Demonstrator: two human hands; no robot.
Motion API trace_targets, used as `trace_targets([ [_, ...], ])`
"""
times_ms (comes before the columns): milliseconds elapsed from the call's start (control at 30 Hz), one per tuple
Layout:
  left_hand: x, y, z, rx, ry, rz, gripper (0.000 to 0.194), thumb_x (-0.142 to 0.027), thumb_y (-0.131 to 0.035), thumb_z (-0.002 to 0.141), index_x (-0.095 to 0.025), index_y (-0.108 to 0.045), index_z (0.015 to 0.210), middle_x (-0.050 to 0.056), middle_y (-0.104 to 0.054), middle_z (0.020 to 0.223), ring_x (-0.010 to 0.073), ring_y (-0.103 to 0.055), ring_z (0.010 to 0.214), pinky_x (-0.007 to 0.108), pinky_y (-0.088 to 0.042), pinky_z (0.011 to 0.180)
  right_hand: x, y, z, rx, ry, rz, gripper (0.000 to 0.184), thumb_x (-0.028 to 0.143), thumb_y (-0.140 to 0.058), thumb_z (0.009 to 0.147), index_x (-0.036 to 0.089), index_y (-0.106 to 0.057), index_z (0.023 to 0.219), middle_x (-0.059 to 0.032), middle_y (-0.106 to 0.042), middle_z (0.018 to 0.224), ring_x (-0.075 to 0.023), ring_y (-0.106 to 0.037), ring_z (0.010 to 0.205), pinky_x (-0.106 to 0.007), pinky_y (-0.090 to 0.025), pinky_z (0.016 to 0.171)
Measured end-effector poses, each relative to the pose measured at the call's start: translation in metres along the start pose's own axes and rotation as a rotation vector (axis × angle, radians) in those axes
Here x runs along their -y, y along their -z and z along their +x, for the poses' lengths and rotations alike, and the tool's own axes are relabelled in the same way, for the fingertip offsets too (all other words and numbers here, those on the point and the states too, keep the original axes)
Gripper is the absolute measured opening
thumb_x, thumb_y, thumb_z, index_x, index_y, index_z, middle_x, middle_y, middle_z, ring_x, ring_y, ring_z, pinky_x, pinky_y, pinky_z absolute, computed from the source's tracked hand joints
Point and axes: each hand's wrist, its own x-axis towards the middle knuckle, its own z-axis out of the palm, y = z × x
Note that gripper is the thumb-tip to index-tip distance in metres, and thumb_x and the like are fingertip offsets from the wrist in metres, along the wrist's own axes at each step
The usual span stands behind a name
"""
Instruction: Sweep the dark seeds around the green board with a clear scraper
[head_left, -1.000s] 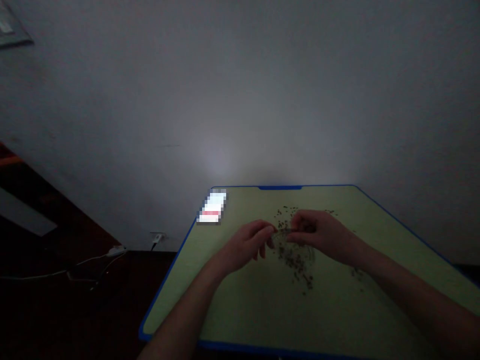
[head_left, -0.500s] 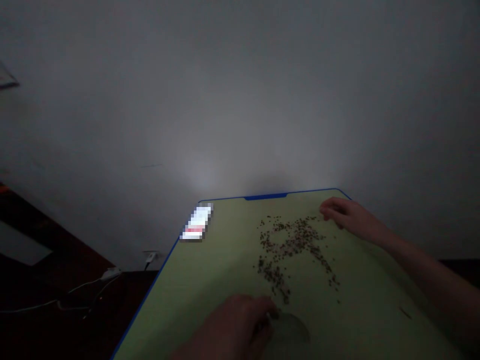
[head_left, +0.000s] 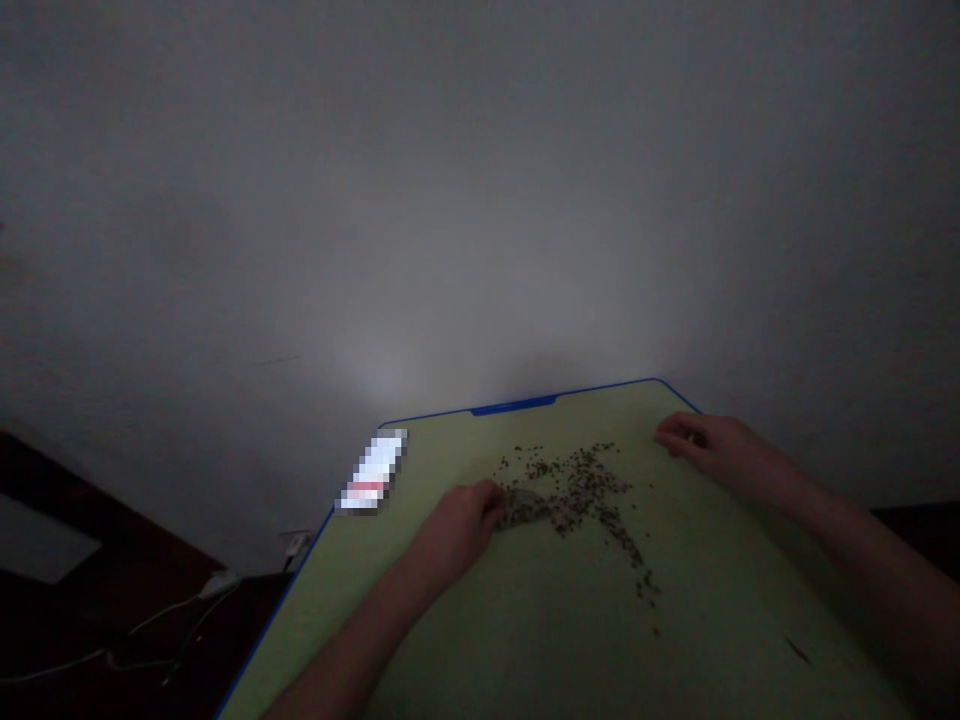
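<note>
Small dark grains [head_left: 589, 490], like seeds or beans, lie scattered over the pale green tabletop [head_left: 465, 640]. My left hand [head_left: 461, 525] is closed at their left side, pinching a thin see-through plastic piece [head_left: 525, 508]. This piece lies low over the grains, and its exact kind is hard to make out in the dim light. Off to the right of the grains, near the table's far right edge, is my right hand [head_left: 694, 440]. Its fingers are curled with the tips together; whether anything is between them is hidden.
A bright phone [head_left: 373, 472], its screen blurred out, lies at the table's left edge. A thin dark strip [head_left: 797, 649] is at the lower right. Behind the table rises a grey wall [head_left: 480, 200]. Cables and a power strip [head_left: 217, 583] are on the floor at left.
My hands, first together over the grains, moved apart. My left hand came near the front edge with the see-through piece, then went forward to the grains. My right hand moved right.
</note>
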Motion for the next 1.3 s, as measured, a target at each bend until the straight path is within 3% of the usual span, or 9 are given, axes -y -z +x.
trace_targets([
  [233,0.022,0.028,0.017,-0.109,0.088,-0.113,0.008,-0.021,-0.047,0.076,-0.017,-0.054,0.078,0.000,-0.059,0.067,0.0132,-0.055,0.062,0.023,-0.037,0.056,-0.001,0.007,-0.004,-0.020,-0.011,-0.019,0.031,0.045,-0.043,0.084,0.022,-0.062,0.087,-0.0065,-0.068,0.084,-0.0207,-0.060,0.069,-0.033,-0.044,0.063],
  [333,0.048,0.037,0.012,-0.128,0.220,-0.197,0.029,-0.016,-0.045,0.074,-0.016,-0.051,0.102,-0.002,-0.059,0.065,0.0122,-0.058,0.057,0.022,-0.041,0.055,-0.006,0.007,-0.004,-0.007,-0.020,-0.028,0.030,0.045,-0.043,0.084,0.022,-0.062,0.087,-0.0072,-0.068,0.085,-0.0212,-0.060,0.070,-0.034,-0.045,0.063],
  [400,0.067,0.036,0.006,-0.092,0.276,-0.212,0.047,-0.011,-0.045,0.070,-0.015,-0.043,0.117,-0.004,-0.059,0.063,0.0114,-0.058,0.053,0.022,-0.042,0.053,-0.010,0.005,-0.004,0.011,-0.031,-0.032,0.030,0.045,-0.043,0.084,0.022,-0.062,0.088,-0.0075,-0.068,0.087,-0.0215,-0.061,0.072,-0.034,-0.045,0.064],
  [567,0.097,0.024,-0.005,-0.080,0.424,-0.204,0.034,-0.010,-0.045,0.069,-0.015,-0.049,0.103,-0.005,-0.060,0.062,0.0091,-0.056,0.045,0.020,-0.041,0.049,-0.015,0.000,-0.003,0.051,-0.026,-0.033,0.034,0.047,-0.042,0.083,0.021,-0.063,0.087,-0.0076,-0.068,0.087,-0.0224,-0.061,0.072,-0.034,-0.045,0.065],
  [700,0.099,0.018,0.001,-0.143,0.487,-0.154,0.018,-0.012,-0.044,0.074,-0.017,-0.049,0.091,-0.005,-0.058,0.053,0.0102,-0.057,0.046,0.020,-0.041,0.050,-0.015,-0.002,-0.003,0.091,-0.033,-0.036,0.036,0.048,-0.040,0.083,0.021,-0.063,0.086,-0.0067,-0.067,0.085,-0.0218,-0.061,0.073,-0.033,-0.045,0.065],
  [833,0.093,0.019,0.019,-0.192,0.500,-0.097,0.011,-0.016,-0.045,0.076,-0.017,-0.050,0.086,0.000,-0.064,0.063,0.0114,-0.059,0.049,0.021,-0.041,0.052,-0.014,-0.004,-0.004,0.123,-0.030,-0.040,0.035,0.048,-0.038,0.084,0.021,-0.061,0.084,-0.0050,-0.066,0.081,-0.0200,-0.060,0.071,-0.031,-0.044,0.064],
  [1067,0.094,0.031,0.049,-0.254,0.547,0.040,0.019,-0.016,-0.045,0.079,-0.014,-0.053,0.096,0.010,-0.068,0.083,0.0173,-0.064,0.071,0.026,-0.044,0.063,-0.010,-0.003,-0.004,0.168,-0.027,-0.048,0.034,0.045,-0.038,0.084,0.021,-0.061,0.080,-0.0039,-0.063,0.073,-0.0186,-0.058,0.065,-0.029,-0.043,0.059],
  [1200,0.096,0.032,0.064,-0.228,0.532,0.074,0.026,-0.013,-0.046,0.076,-0.011,-0.056,0.100,0.015,-0.067,0.094,0.0211,-0.063,0.087,0.028,-0.045,0.071,-0.012,-0.002,-0.004,0.175,-0.029,-0.048,0.033,0.044,-0.039,0.085,0.021,-0.061,0.078,-0.0035,-0.063,0.072,-0.0177,-0.057,0.064,-0.028,-0.042,0.057],
  [1300,0.088,0.027,0.078,-0.169,0.486,0.054,0.031,-0.011,-0.047,0.073,-0.012,-0.060,0.102,0.012,-0.069,0.092,0.0187,-0.064,0.083,0.025,-0.046,0.070,-0.014,-0.002,-0.004,0.171,-0.031,-0.045,0.033,0.044,-0.040,0.085,0.021,-0.062,0.076,-0.0027,-0.063,0.070,-0.0170,-0.057,0.062,-0.027,-0.041,0.056],
])
